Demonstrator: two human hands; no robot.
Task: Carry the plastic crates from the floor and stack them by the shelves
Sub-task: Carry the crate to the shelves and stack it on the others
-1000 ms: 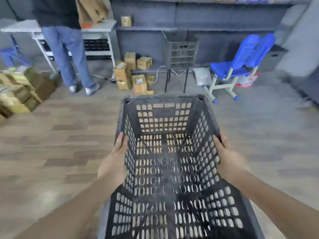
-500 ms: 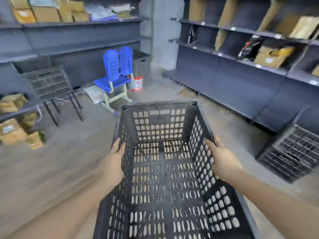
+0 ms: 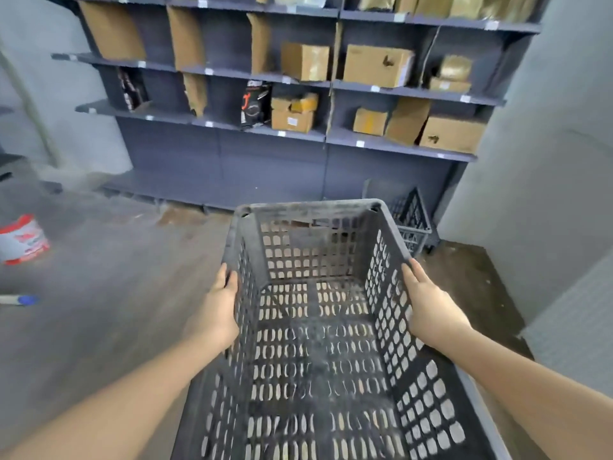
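A: We have the black plastic crate (image 3: 318,327) up off the floor, one long side wall in each hand. Our left hand (image 3: 217,313) lies against the left wall, fingers hooked over the rim; our right hand (image 3: 428,310) mirrors it on the right.

B: It's empty, so we judge it light. The perforated walls look stiff, though they may flex a little.

A: The rim seems the safest hold; it looks dusty, so our grip could slide.

B: Ahead stand the shelves (image 3: 298,134) with cardboard boxes, and another dark crate (image 3: 411,220) sits on the floor at their foot, right of ours.

A: That looks like our stacking spot.
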